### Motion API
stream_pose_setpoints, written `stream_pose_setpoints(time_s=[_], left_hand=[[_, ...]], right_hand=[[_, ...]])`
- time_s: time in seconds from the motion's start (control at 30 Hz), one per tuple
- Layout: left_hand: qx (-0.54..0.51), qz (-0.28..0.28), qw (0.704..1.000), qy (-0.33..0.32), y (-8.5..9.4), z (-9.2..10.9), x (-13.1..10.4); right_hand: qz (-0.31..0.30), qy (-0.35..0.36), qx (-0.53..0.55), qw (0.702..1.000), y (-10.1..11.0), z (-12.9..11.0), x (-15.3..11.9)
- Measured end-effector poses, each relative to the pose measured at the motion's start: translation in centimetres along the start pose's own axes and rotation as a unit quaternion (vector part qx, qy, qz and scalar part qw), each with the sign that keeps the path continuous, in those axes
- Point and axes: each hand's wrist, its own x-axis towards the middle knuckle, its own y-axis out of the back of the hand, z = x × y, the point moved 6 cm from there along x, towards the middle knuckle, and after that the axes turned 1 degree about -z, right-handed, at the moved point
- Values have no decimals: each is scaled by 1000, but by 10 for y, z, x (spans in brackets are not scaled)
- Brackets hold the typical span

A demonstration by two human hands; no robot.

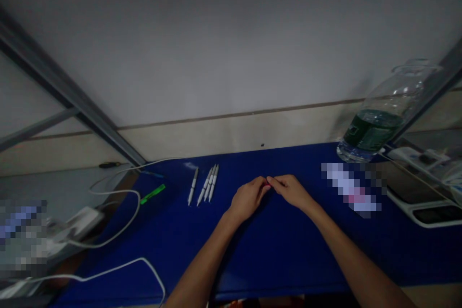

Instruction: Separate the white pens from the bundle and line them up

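Note:
Close together over the middle of the blue tabletop, my two hands meet at the fingertips. My left hand is closed, its thumb and fingers pinching a small pink-red thing that is mostly hidden. My right hand is closed too, with its fingertips against the same small thing; its kind is too small to make out. Left of my hands lie several white and grey pens in a loose row, with a single pen a little apart.
A bright green strip-like object lies left of the pens. White cables loop over the left side. At the back right stands a large clear bottle with a green label. A kitchen-scale-like device sits at the right, beside a blurred-out item.

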Motion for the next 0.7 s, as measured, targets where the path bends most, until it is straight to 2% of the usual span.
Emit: stream_pose_setpoints(time_s=[0.17, 0.33, 0.53, 0.7], left_hand=[[15, -4, 999, 29, -5, -9, 2], [3, -2, 1000, 10, -5, -7, 2], [64, -35, 997, -20, -14, -1, -1], [103, -43, 994, 5, -16, 1, -3]], right_hand=[[-10, 28, -5, 1000, 0, -7, -2], [15, 41, -52, 998, -2, -3, 0], [20, 20, -33, 999, -6, 5, 0], [30, 16, -13, 999, -4, 7, -1]])
